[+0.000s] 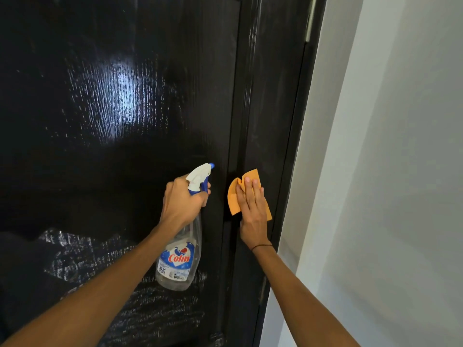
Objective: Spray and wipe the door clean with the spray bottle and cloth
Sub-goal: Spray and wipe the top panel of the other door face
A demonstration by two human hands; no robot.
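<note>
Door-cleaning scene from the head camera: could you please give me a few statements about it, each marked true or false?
1. The left hand grips the spray bottle by its neck. True.
2. The cloth is blue. False: it is orange.
3. The right hand presses the cloth flat against the door with straight fingers. True.
4. The spray bottle's nozzle points at the wall. False: it points at the door.
5. The right wrist wears a thin dark band. True.
6. The door is white. False: it is glossy and dark.
</note>
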